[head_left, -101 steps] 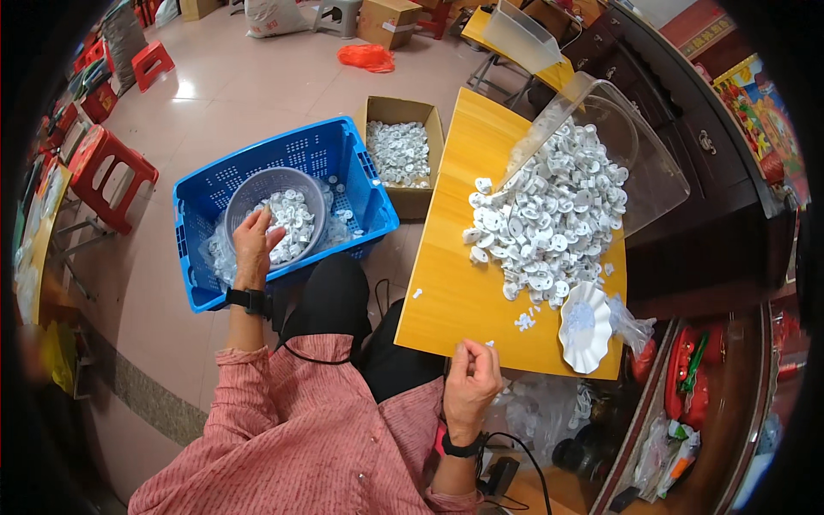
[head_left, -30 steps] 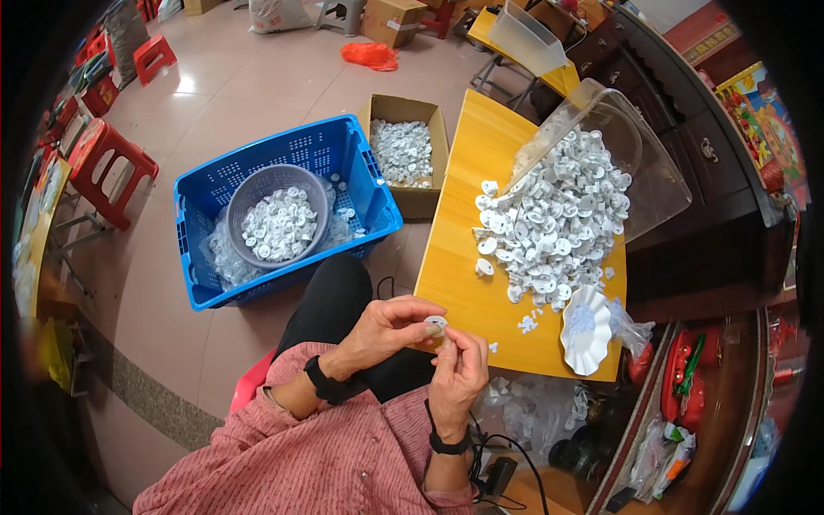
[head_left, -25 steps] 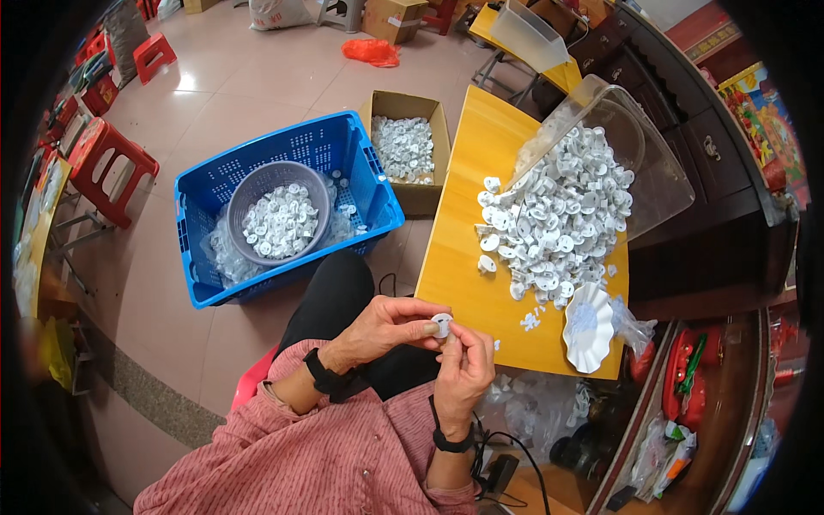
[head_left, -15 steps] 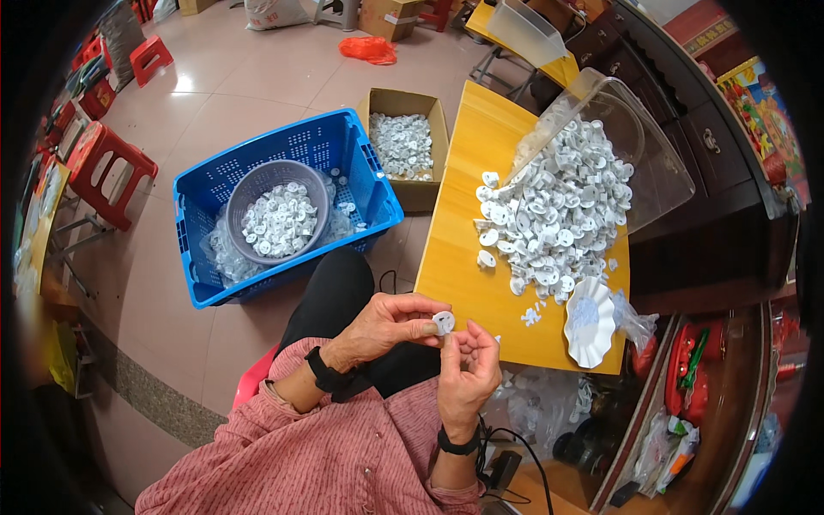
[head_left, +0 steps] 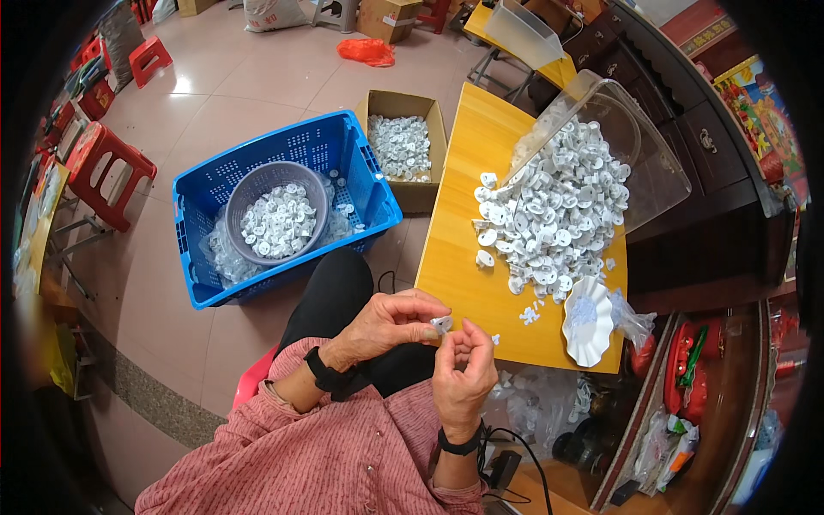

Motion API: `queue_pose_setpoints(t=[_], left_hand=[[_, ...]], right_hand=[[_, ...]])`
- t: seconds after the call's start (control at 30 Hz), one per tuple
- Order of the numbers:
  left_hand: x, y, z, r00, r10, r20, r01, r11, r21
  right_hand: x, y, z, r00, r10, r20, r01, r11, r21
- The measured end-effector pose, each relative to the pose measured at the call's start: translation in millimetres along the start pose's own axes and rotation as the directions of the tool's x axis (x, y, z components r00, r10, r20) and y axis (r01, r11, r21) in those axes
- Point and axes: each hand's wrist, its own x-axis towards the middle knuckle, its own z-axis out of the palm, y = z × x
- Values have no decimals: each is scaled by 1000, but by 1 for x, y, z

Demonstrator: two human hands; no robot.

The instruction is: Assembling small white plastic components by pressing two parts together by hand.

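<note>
My left hand [head_left: 382,328] pinches a small round white plastic part [head_left: 442,324] between thumb and fingertips, above my lap by the table's near corner. Just right of it, my right hand [head_left: 464,378] is closed, thumb against curled fingers; whatever they hold is too small or hidden to make out. A large heap of similar white parts [head_left: 562,210] spreads over the yellow table [head_left: 463,210]. Near its front edge lie tiny white pieces [head_left: 530,314], beside a fluted white dish [head_left: 590,350] holding more small pieces.
A clear plastic bin [head_left: 659,176] lies tipped behind the heap. Left of the table stand a blue crate [head_left: 279,142] with a grey basin [head_left: 236,210] of white parts inside, and a cardboard box [head_left: 414,196] of parts. A red stool [head_left: 110,167] is farther left.
The white part in my left hand has turned from face-on to a tilted, more edge-on position. My right fingertips have drawn slightly down and away from it.
</note>
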Motion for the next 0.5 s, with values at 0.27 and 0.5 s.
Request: queue_pose_setpoints(t=[0.27,0.5], left_hand=[[2,-2,-6,981,169,92,-187,950,248],[0,10,-2,1000,3,-15,-3,1000,15]], right_hand=[[3,-4,3,996,-77,44,80,993,-89],[0,1,4,1000,23,14,-24,995,99]])
